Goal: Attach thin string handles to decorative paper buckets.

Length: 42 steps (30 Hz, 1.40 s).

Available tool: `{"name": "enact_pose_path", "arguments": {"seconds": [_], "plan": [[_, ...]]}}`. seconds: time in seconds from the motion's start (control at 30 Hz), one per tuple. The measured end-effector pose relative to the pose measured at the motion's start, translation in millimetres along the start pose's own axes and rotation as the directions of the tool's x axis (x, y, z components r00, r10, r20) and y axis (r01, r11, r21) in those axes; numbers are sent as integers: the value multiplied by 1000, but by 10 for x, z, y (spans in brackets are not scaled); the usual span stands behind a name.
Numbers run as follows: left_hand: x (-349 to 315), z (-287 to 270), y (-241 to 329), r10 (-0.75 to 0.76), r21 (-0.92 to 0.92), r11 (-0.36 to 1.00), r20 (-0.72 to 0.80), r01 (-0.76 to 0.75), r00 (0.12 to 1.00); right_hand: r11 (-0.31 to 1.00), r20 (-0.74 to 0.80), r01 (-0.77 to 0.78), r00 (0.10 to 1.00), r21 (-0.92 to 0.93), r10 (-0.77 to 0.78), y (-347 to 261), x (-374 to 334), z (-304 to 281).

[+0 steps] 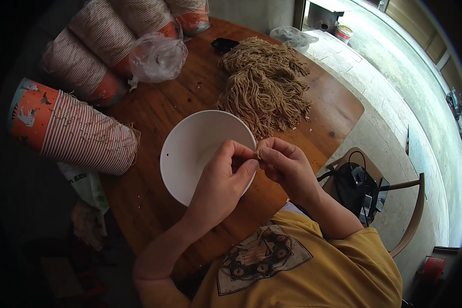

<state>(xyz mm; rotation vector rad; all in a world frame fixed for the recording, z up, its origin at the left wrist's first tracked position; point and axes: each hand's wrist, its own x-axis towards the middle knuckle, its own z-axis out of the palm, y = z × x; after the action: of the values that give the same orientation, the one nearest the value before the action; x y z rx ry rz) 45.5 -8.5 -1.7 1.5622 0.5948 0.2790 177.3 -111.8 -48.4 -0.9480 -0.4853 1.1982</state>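
A white paper bucket (200, 134) stands on the table with its mouth facing up, and a small hole shows in its left wall. At its right rim my left hand (222, 177) and my right hand (288, 163) meet, fingertips pinched together. Between them is a tiny bit of what looks like tan cord (258, 153), mostly hidden by the fingers. My left wrist and hand pass over the near side of the bucket. Just beyond my right hand lies a big heap of tan cords (266, 84).
Nested buckets with cord handles lie on their sides at left, the nearest an orange-printed stack (82, 126). Beyond are a crumpled clear plastic bag (158, 57) and a dark object (224, 45). The wooden table (339, 110) ends at right near a chair (413, 220) holding a black bag (351, 185).
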Motion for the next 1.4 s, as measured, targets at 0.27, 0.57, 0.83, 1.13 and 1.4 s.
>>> {"name": "enact_pose_path", "arguments": {"seconds": [0.27,0.57,0.83,1.13,1.4], "plan": [[17,17,-23,193,316,932,-18,-178,981,995,20,-49,999,88,47,6,18,-17],[19,27,27,241,234,945,-35,-226,970,988,56,-72,996,140,64,9,18,-30],[57,5,28,314,378,877,17,-297,949,999,16,-32,999,15,32,-9,-5,-15],[27,30,-6,425,535,767,-11,-353,905,987,-35,76,996,-139,-81,-9,-45,72],[-2,33,-30,393,489,810,-42,-324,919,996,-59,71,996,-61,-74,25,-52,95]]}}
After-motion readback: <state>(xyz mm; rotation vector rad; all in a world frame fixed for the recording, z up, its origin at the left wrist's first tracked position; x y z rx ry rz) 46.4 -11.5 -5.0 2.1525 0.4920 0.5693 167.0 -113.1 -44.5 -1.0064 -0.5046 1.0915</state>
